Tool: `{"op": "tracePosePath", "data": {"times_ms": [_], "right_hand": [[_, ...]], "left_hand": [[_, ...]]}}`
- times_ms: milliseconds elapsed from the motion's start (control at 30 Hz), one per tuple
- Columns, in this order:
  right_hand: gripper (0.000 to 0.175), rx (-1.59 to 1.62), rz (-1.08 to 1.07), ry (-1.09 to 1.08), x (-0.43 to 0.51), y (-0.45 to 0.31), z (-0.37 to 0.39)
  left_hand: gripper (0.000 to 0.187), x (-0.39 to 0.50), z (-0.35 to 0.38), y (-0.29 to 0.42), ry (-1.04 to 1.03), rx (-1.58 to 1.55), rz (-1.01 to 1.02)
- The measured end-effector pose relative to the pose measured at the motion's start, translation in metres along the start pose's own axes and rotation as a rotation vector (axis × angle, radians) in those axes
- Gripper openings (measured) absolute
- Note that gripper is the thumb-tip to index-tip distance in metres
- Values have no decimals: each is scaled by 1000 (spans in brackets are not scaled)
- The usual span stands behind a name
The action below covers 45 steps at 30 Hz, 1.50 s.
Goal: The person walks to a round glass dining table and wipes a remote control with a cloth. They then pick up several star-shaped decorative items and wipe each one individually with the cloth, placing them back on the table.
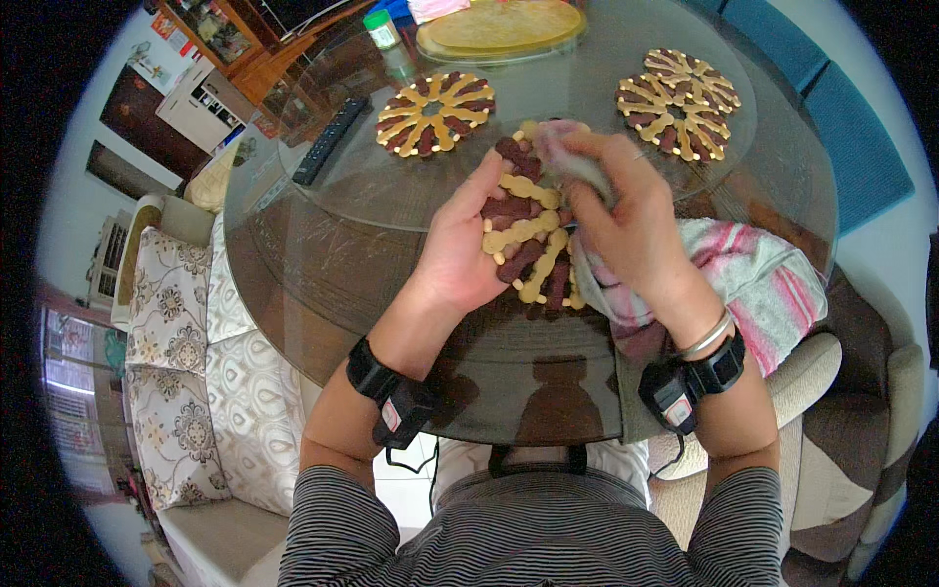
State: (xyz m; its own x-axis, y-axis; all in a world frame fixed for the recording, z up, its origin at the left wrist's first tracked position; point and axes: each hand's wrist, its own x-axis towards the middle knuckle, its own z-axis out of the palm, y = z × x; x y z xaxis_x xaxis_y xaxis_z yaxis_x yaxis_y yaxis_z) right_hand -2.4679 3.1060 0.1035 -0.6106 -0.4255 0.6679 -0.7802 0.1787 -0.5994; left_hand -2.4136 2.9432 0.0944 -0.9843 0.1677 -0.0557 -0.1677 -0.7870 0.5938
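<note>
A round trivet [519, 231] of pale and dark brown wooden pieces with small cream beads is tilted up above the near side of the glass table. My left hand [469, 238] grips its left edge, thumb on the face and fingers behind. My right hand [623, 198], somewhat blurred, has a bunched part of a pink, white and grey striped cloth [763, 282] against the trivet's upper right. The rest of the cloth hangs below that wrist and spreads to the right over the table. Hand and cloth hide the trivet's right side.
On the round glass turntable [513, 88] lie another trivet [433, 114], two overlapping trivets [675, 110], a black remote control [330, 143], a green-capped jar [381, 29] and a yellow oval mat [506, 28]. A patterned sofa [213, 352] stands left; chairs [829, 411] stand right.
</note>
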Motion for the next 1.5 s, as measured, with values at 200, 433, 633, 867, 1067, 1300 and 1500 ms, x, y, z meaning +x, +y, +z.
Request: {"op": "tracePosePath", "data": {"times_ms": [200, 433, 633, 867, 1067, 1300, 1500], "right_hand": [[31, -127, -31, -28, -3, -9, 6], [24, -95, 174, 216, 4, 32, -22], [26, 30, 51, 110, 2, 15, -11], [30, 24, 65, 206, 2, 10, -8], [29, 96, 53, 99, 3, 2, -8], [26, 81, -29, 40, -1, -5, -3], [30, 105, 25, 161, 3, 3, -1]], "left_hand": [[46, 1, 2, -2, 45, 62, 69], [45, -5, 11, 6, -157, -65, 10], [53, -9, 12, 14, -193, 117, 56], [48, -9, 8, 15, -98, 123, 15], [46, -12, 3, 21, -148, 214, -83], [62, -13, 4, 20, -110, 355, -125], [70, -11, 4, 14, -157, 249, -63]]}}
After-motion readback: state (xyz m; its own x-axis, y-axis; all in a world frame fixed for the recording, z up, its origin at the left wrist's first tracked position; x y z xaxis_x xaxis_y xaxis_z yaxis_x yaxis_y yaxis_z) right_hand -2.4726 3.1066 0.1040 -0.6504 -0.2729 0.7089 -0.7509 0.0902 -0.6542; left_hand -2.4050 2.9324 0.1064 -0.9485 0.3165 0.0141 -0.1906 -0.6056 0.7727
